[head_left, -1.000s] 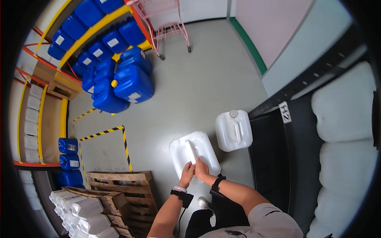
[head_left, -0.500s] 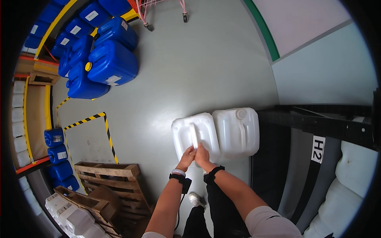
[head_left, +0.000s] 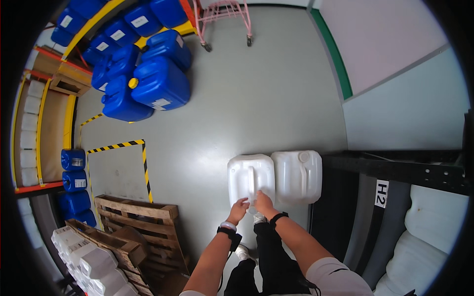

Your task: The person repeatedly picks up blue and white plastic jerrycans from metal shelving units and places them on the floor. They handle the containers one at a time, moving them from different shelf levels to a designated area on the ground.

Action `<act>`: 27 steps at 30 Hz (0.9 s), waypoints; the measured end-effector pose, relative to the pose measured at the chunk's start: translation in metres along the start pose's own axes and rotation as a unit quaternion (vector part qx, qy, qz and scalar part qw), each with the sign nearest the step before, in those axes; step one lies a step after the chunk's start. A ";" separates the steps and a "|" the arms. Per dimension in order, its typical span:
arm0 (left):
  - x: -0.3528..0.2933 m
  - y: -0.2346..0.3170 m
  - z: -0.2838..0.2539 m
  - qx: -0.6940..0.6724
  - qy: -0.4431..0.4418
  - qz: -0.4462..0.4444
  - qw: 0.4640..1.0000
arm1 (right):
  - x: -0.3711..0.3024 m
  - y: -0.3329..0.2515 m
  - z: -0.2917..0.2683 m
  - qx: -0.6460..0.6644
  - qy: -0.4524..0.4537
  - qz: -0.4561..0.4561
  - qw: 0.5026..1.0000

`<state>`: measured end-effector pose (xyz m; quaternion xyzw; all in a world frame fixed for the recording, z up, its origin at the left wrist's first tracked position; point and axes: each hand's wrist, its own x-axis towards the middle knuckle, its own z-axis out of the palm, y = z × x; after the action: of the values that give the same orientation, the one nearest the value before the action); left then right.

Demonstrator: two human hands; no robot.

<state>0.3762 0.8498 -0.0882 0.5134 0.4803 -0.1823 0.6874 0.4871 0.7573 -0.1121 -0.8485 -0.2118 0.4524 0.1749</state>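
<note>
A white plastic jerrycan [head_left: 239, 173] stands on the floor in front of me, its raised handle running toward me. At its near end, close to a small pale round spout or cap [head_left: 252, 210], are both my hands. My left hand [head_left: 238, 211] is just left of that end, fingers stretched out and slightly apart, holding nothing I can see. My right hand [head_left: 264, 203] is bent over the near end of the jerrycan, fingers closed in by the spout; what they grip is hidden. A second white jerrycan [head_left: 291, 177] with a round cap stands right beside the first.
Black racking [head_left: 405, 163] lies on the right. Wooden pallets [head_left: 143, 224] lean at the lower left, by white containers [head_left: 86, 259]. Blue drums [head_left: 163, 84] stand at the upper left, near a pink trolley [head_left: 224, 15]. Striped tape [head_left: 146, 170] marks the floor.
My hands have come apart; before, they were together at the handle's near end. The first jerrycan now sits straighter beside the second. The view has shifted.
</note>
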 end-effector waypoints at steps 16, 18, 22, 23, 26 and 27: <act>-0.272 -0.249 -0.068 -0.022 0.270 0.133 0.954 | -0.214 0.023 -0.032 -0.273 0.021 -0.095 0.957; -0.326 -0.287 -0.067 -0.097 0.298 0.083 0.946 | -0.230 0.011 -0.018 -0.331 -0.006 -0.153 0.931; -0.419 -0.346 -0.077 -0.133 0.412 0.030 0.901 | -0.199 -0.001 0.031 -0.351 -0.015 -0.326 0.878; -0.431 -0.358 -0.080 -0.138 0.435 0.021 0.889 | -0.144 0.013 0.035 -0.413 0.000 -0.414 0.811; -0.477 -0.437 -0.056 -0.164 0.538 -0.058 0.825 | -0.167 -0.057 0.100 -0.450 -0.121 -0.421 0.779; -0.493 -0.454 -0.051 -0.219 0.553 -0.046 0.803 | -0.157 -0.086 0.122 -0.478 -0.127 -0.444 0.747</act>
<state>-0.2185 0.5902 0.0879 0.3402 0.8292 0.2108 0.3902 0.2882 0.7615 -0.0255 -0.5664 -0.7732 0.2665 -0.1012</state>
